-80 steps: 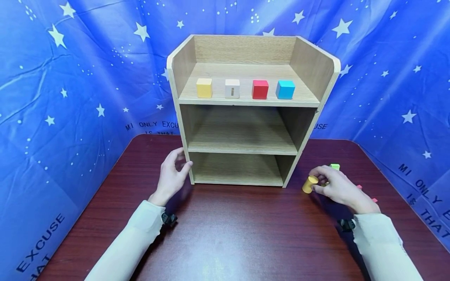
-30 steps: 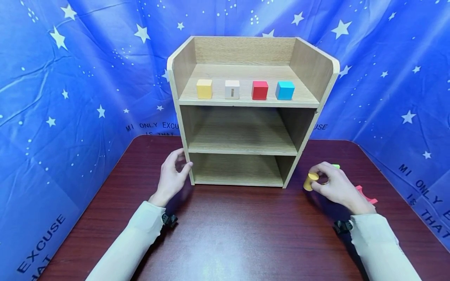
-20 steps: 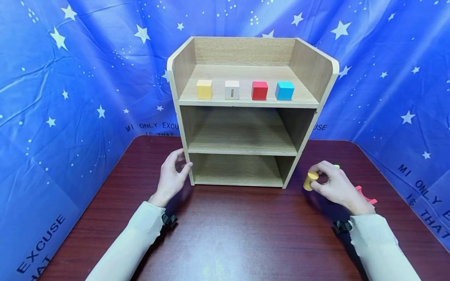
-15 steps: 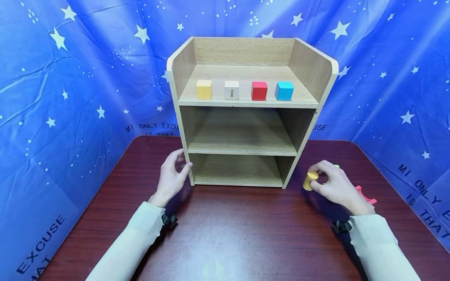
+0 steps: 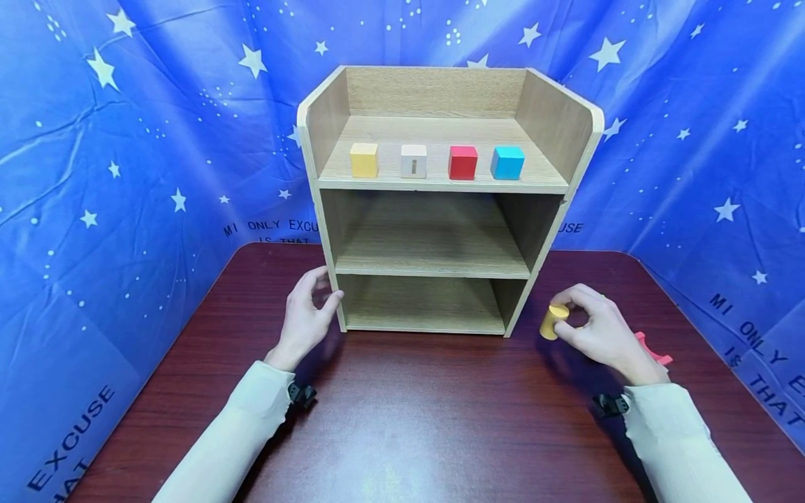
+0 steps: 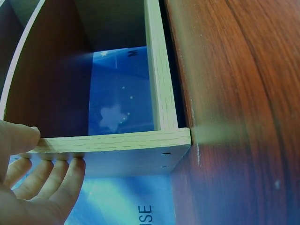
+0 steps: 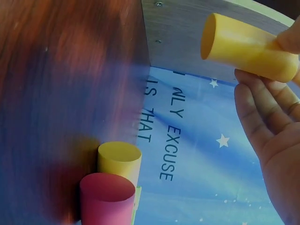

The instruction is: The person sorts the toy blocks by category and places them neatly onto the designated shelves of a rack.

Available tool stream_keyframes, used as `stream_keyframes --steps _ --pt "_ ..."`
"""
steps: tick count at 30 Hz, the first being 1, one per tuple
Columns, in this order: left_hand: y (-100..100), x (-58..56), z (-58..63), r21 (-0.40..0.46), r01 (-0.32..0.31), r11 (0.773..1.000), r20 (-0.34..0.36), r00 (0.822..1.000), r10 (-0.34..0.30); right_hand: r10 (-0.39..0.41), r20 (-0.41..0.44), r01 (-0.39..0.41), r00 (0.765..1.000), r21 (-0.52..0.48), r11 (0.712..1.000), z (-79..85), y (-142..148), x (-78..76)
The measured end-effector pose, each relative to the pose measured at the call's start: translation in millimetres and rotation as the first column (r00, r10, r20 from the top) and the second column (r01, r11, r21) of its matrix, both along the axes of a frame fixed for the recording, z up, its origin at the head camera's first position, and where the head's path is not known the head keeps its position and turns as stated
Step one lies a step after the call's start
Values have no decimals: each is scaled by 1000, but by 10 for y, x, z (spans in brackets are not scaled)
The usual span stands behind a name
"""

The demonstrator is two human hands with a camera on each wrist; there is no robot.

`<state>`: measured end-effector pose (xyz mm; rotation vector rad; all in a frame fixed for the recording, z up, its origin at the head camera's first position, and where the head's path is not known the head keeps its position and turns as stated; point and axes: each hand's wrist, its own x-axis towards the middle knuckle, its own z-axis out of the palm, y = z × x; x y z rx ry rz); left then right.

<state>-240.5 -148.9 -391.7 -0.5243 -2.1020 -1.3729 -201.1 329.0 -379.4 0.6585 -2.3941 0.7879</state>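
Observation:
A small wooden shelf unit [image 5: 434,264] with three levels stands at the back of the table. My left hand [image 5: 306,318] pinches its left side panel low down: in the left wrist view the thumb lies on the front edge and the fingers [image 6: 70,185] press the outer face. To the right of the shelf, my right hand [image 5: 594,328] holds a yellow cylinder block [image 7: 246,47] between thumb and fingertips. The right wrist view shows this cylinder raised off the table. In a row on the top level sit a yellow cube [image 5: 364,161], a white cube [image 5: 413,162], a red cube [image 5: 462,163] and a blue cube [image 5: 506,163].
Partly behind my right hand lies a red arch-shaped block [image 5: 654,351]. The right wrist view shows another yellow cylinder [image 7: 119,157] and a red cylinder [image 7: 108,199] standing on the table [image 5: 409,412], with a sliver of green beside them. A blue star-patterned curtain [image 5: 151,209] surrounds the table.
My right hand has shifted slightly up and left with the yellow cylinder. More of the red arch shows, and the green block behind the hand has gone out of sight. My left hand stays put.

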Motion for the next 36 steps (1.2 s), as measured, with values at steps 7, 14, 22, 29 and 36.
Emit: stream_keyframes --steps 7,14,22,29,36 --pt "-14 -23 -32 -5 -5 1000 5 1000 5 25 2 -25 1000 -30 999 44 -40 24" --pt "-13 -25 -33 -6 -3 1000 2 1000 3 59 -24 -60 998 -45 997 99 -102 58" --pt "-8 -33 -45 4 -4 1000 -1 1000 4 79 -76 -82 994 -35 996 140 -184 103" --pt "63 83 100 -4 0 1000 -6 1000 0 121 -110 -128 987 -55 990 426 -439 295" --pt "103 211 252 -19 -2 1000 -28 1000 1 182 -101 -189 978 -61 980 596 -664 356"
